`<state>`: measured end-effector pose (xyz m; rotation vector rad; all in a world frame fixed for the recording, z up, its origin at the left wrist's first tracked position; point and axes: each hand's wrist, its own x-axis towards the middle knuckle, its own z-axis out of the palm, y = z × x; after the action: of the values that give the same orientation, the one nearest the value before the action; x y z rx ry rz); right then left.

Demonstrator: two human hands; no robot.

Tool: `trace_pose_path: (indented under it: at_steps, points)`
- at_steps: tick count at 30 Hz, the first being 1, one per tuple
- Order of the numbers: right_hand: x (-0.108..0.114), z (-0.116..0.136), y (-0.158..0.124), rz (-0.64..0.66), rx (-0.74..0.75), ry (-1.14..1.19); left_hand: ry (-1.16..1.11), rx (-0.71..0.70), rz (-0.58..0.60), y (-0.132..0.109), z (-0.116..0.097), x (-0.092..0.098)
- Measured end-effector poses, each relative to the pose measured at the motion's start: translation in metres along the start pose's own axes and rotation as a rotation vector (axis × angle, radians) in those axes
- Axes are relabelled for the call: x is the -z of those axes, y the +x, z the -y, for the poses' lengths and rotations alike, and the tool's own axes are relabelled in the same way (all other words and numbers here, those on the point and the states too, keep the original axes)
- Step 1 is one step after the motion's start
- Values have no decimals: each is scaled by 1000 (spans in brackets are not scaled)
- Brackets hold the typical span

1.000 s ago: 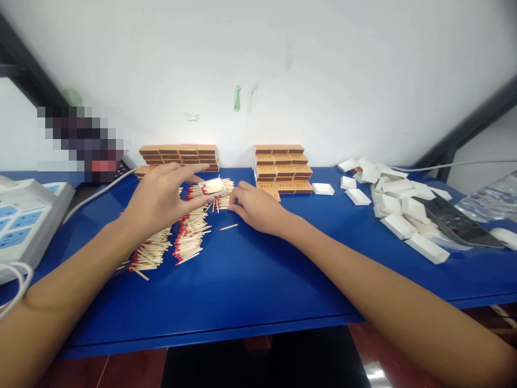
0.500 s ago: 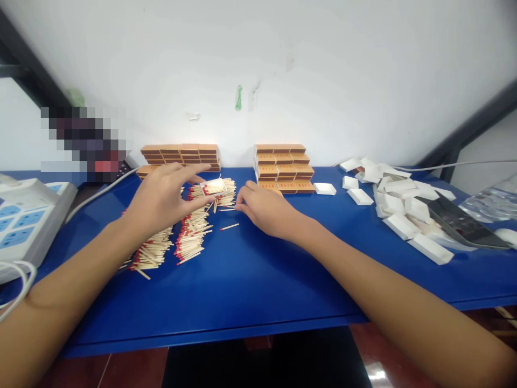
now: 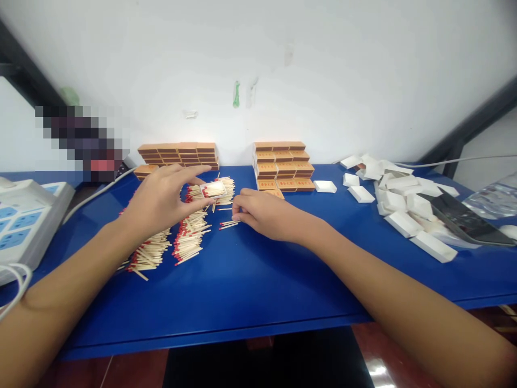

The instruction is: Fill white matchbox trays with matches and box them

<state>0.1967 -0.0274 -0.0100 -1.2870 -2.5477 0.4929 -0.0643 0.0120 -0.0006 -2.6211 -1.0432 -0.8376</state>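
Observation:
My left hand (image 3: 159, 191) grips a small white matchbox tray (image 3: 223, 185) between its thumb and fingers, above the match pile. Red-tipped matches (image 3: 214, 189) lie inside that tray. To the right, my right hand (image 3: 266, 214) has its fingertips pinched together at the ends of a few matches (image 3: 228, 224) low over the blue table. Beneath and around the left hand, heaps of loose matches (image 3: 189, 240) spread in rows, partly hidden by the hand and forearm.
Orange matchboxes (image 3: 285, 170) stand stacked in steps by the wall, with another stack (image 3: 177, 153) behind my left hand. Empty white trays (image 3: 404, 199) pile up at the right, beside a dark phone (image 3: 464, 215). A white power strip (image 3: 28, 226) sits at the left.
My right hand has moved slightly down and toward me, to the loose match on the table. More than one match now shows at its fingertips. The left hand stays nearly still.

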Motion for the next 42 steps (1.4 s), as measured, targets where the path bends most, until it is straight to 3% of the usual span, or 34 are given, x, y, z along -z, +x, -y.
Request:
trace_pose_path:
  at_steps: [13, 36, 42]
  points:
    - [-4, 3, -2, -15, 90, 77, -8, 3, 21, 1, -2, 2]
    - [-5, 1, -2, 36, 49, 50, -8, -14, 11, 0, -3, 0]
    - [-3, -2, -1, -13, 50, 54, -1, -11, 17, -1, -3, 0]
